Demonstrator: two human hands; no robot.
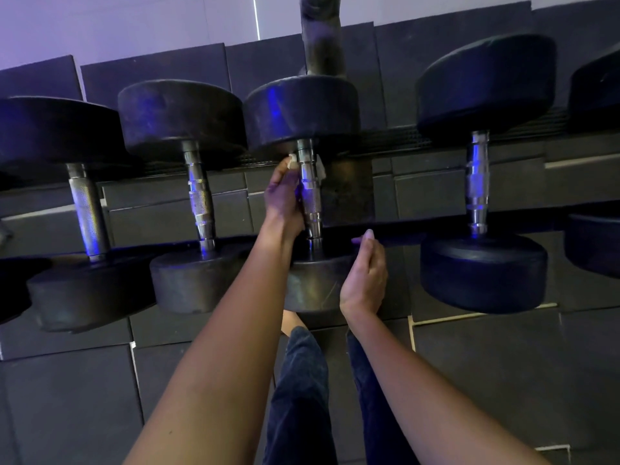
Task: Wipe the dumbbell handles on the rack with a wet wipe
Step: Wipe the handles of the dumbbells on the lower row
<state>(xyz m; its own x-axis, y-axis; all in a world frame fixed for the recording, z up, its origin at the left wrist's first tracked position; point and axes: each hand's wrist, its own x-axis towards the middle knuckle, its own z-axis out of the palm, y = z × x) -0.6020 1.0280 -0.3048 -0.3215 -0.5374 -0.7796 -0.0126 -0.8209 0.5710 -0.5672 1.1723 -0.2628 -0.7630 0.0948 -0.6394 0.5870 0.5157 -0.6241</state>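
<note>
Several black dumbbells with chrome handles lie side by side on a dark rack [396, 229]. My left hand [285, 199] curls round the chrome handle [310, 193] of the middle dumbbell, with a white wet wipe [321, 169] wrapped under my fingers; bits of it show near my thumb tip and at the handle's right side. My right hand [365, 273] rests against the near head [315, 283] of that dumbbell, thumb raised and fingers bent round its right side.
Neighbouring handles stand to the left [200, 199], far left [88, 209] and right [478, 186]. The rack's vertical post [320, 35] rises behind the middle dumbbell. Dark rubber floor tiles [84, 397] lie below, and my legs in dark trousers [302, 391] are under the rack.
</note>
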